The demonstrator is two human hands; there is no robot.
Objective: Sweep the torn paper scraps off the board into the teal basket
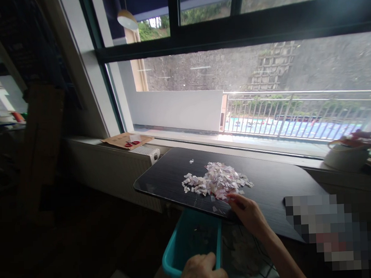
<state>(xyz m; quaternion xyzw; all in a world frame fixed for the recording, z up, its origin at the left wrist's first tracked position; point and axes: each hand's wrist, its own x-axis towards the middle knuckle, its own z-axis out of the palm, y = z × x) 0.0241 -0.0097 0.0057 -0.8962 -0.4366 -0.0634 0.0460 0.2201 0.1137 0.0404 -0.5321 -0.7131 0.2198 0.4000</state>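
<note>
A heap of small white and pinkish paper scraps lies on the dark tabletop. At the heap's near edge is my right hand, its thumb and fingers pinched together on paper scraps; how many they hold is hidden. Below the table's front edge, a teal plastic bin sits under the scraps. My left hand is closed over the bin's near right rim. Some pale bits show dimly inside the bin, too dark to make out.
Red-handled scissors rest on brown paper on the sill at left. A white pot stands at the right end of the sill. A blurred-out object lies on the table's right side. A radiator is left of the table.
</note>
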